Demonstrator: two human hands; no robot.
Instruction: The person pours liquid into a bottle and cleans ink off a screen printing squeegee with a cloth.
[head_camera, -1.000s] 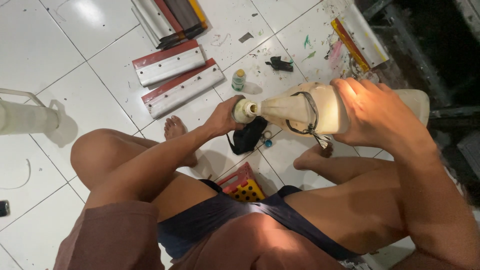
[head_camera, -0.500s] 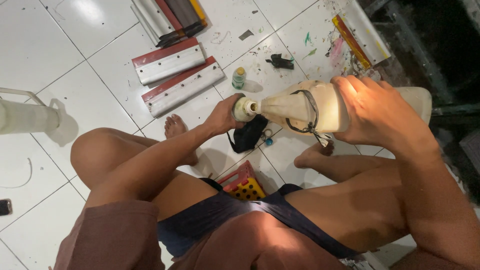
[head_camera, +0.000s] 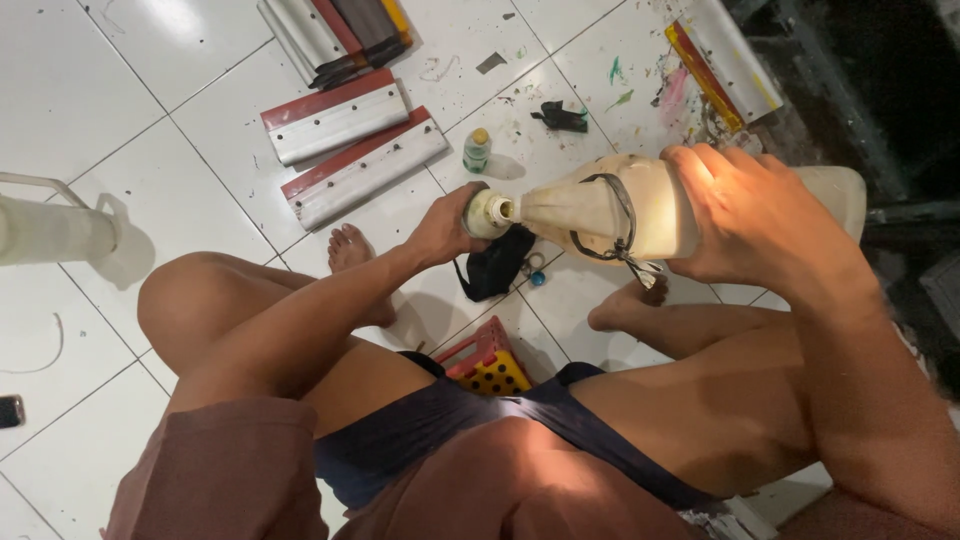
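**Pouring from a big jug into a small container, seated on a tiled floor**

On a white tiled floor (head_camera: 110, 90), seen from above, a person sits with knees spread and bare feet forward. Largest among the things in hand is a cream-coloured plastic jug (head_camera: 640, 205), tipped on its side in the middle of the scene, its neck pointing left and a dark cord looped around its body. The right hand (head_camera: 760, 215) is wrapped around the jug's wide end, holding it up. The left hand (head_camera: 450, 225) is closed around a small round container (head_camera: 487, 213), held right at the jug's mouth.

Far left lie two long red-and-white squeegees (head_camera: 345, 140), with more stacked beyond them. A small green-capped bottle (head_camera: 477, 150) stands just beyond the left hand. A black cloth or pouch (head_camera: 495, 265) lies under the jug, and a red and yellow crate (head_camera: 490, 362) sits between the legs.

Risk, as a judgement: the jug is bulky and held by one hand, so a slight over-tilt could overflow the small container onto the floor or legs.

Hard to make out: whether liquid is flowing, how full the container is, and what it is exactly. A pale object at the left edge is cut off.
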